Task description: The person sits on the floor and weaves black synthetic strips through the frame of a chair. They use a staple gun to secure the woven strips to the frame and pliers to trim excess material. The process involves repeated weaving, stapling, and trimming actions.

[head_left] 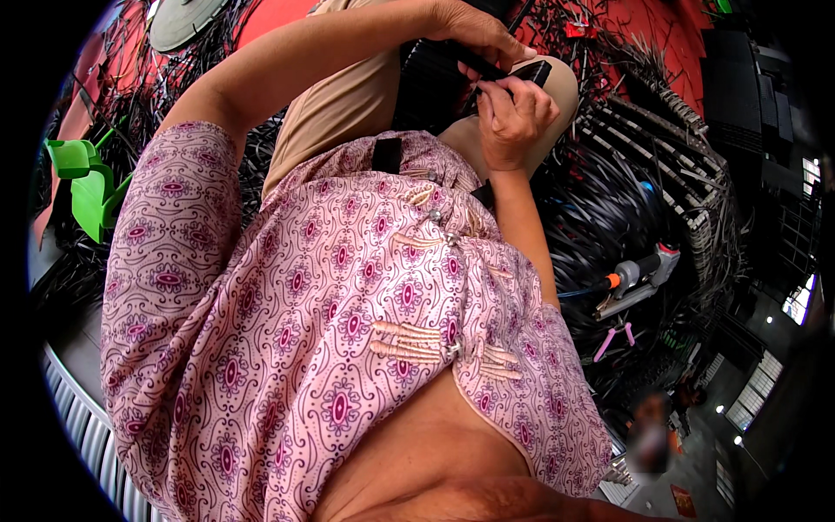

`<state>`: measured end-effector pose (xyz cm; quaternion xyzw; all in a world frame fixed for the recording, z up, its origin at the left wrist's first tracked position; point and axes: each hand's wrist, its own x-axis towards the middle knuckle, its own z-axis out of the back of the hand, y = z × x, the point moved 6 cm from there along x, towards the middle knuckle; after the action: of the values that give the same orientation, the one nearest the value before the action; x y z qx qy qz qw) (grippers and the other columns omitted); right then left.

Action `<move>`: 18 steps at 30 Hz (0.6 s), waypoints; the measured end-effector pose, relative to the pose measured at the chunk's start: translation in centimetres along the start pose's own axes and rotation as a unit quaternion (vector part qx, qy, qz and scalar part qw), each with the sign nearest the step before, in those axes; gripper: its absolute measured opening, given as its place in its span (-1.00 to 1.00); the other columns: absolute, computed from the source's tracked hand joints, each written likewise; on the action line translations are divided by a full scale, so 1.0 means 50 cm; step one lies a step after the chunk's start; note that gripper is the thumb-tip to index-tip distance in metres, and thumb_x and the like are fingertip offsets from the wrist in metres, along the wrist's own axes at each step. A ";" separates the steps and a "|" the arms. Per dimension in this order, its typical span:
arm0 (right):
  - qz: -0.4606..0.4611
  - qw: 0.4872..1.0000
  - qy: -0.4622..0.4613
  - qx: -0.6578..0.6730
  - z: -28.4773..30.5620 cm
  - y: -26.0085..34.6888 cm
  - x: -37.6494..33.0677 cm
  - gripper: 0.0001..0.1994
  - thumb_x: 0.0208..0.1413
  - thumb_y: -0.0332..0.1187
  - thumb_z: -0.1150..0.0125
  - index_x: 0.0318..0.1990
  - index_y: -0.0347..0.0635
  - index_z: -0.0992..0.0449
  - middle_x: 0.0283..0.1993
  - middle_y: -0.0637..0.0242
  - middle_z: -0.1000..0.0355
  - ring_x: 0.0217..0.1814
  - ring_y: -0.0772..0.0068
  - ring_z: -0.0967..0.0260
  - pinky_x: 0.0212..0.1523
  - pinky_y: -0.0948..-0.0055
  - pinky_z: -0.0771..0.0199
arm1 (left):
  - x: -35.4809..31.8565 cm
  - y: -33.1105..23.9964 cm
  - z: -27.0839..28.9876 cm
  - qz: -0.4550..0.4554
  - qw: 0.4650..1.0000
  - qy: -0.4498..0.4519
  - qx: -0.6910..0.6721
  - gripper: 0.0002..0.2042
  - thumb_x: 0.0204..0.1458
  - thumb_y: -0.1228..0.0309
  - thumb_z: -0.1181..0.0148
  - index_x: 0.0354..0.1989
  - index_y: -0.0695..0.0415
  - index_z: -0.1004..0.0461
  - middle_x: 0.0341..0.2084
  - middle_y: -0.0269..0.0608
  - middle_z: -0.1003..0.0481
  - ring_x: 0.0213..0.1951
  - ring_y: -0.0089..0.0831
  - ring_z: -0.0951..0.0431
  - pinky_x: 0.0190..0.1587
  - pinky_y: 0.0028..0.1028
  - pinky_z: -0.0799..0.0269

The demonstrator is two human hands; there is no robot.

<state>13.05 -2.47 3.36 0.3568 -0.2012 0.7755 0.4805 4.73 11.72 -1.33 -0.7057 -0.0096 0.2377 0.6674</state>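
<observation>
Both my hands are over my lap at the top of the view, close together on a dark woven or framed black piece (424, 83) between my knees. My left hand (480, 33) reaches across from the left, its fingers bent down and closed on a black strip (478, 65). From below, my right hand (519, 117) pinches at the same strip, thumb and fingertips together. The fingertips of the two hands nearly touch. The strip's far end and the underside of the black piece are hidden by my hands and legs.
A nail or staple gun (642, 277) with an orange-ringed blue hose lies on black strips (600, 230) at my right, near pink-handled cutters (616, 341). A green plastic chair (91, 187) stands at left. A grey round disc (184, 22) lies on red ground (271, 24).
</observation>
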 end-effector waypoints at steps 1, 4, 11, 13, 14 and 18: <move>0.008 1.000 -0.003 0.004 -0.002 0.005 0.007 -0.82 -0.11 -0.35 -0.47 -0.31 0.16 -0.67 -0.15 0.55 -0.42 0.02 0.34 -0.35 0.10 0.19 -0.26 | 0.002 0.003 0.000 0.010 1.000 -0.008 -0.009 -0.46 0.35 -0.13 0.04 -0.14 0.15 -0.63 -0.40 -0.42 -0.48 -0.33 -0.58 -0.39 -0.21 -0.45 -0.34; 0.000 0.999 0.001 0.040 -0.012 -0.002 0.014 -0.85 -0.10 -0.35 -0.48 -0.33 0.12 -0.68 -0.20 0.54 -0.43 -0.04 0.34 -0.36 0.04 0.22 -0.30 | 0.016 0.004 0.003 -0.034 0.999 -0.004 -0.005 -0.46 0.35 -0.13 0.04 -0.09 0.12 -0.64 -0.40 -0.41 -0.49 -0.32 -0.58 -0.38 -0.21 -0.43 -0.32; -0.112 0.981 -0.019 0.160 -0.019 -0.027 0.038 -0.87 -0.12 -0.37 -0.54 -0.44 -0.01 -0.65 -0.27 0.42 -0.47 -0.16 0.24 -0.41 -0.07 0.25 -0.39 | -0.029 -0.017 0.016 -0.019 0.993 -0.106 0.057 -0.43 0.30 -0.12 -0.09 -0.11 0.28 -0.56 -0.42 -0.22 -0.56 -0.36 -0.46 -0.56 -0.26 -0.46 -0.49; -0.122 0.977 -0.025 0.176 -0.025 -0.027 0.039 -0.86 -0.14 -0.36 -0.55 -0.43 -0.03 -0.64 -0.27 0.41 -0.48 -0.16 0.22 -0.41 -0.08 0.23 -0.40 | -0.043 -0.016 0.029 -0.126 0.974 -0.124 0.139 -0.43 0.28 -0.10 -0.13 -0.07 0.30 -0.56 -0.37 -0.19 -0.58 -0.29 -0.42 -0.58 -0.18 -0.43 -0.49; -0.132 0.974 -0.030 0.179 -0.029 -0.035 0.036 -0.85 -0.14 -0.36 -0.55 -0.43 -0.04 -0.64 -0.26 0.40 -0.49 -0.17 0.21 -0.41 -0.08 0.22 -0.40 | -0.066 -0.034 0.014 -0.142 0.963 -0.114 0.196 -0.46 0.26 -0.06 -0.17 -0.06 0.30 -0.56 -0.34 -0.17 -0.60 -0.26 -0.38 -0.60 -0.14 -0.41 -0.49; -0.171 0.967 -0.054 0.181 -0.024 -0.045 0.031 -0.69 -0.24 -0.44 -0.60 -0.29 -0.09 -0.60 -0.11 0.31 -0.48 -0.03 0.14 -0.42 0.02 0.21 -0.44 | -0.143 -0.086 -0.039 -0.219 0.892 -0.150 0.366 -0.63 0.14 0.19 -0.33 -0.05 0.25 -0.60 -0.18 -0.05 -0.65 -0.12 -0.20 -0.65 -0.01 -0.32 -0.51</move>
<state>14.20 0.26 3.66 0.5081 -0.0186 0.6849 0.5219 0.36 8.00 5.05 -0.3470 -0.1762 0.1747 0.9044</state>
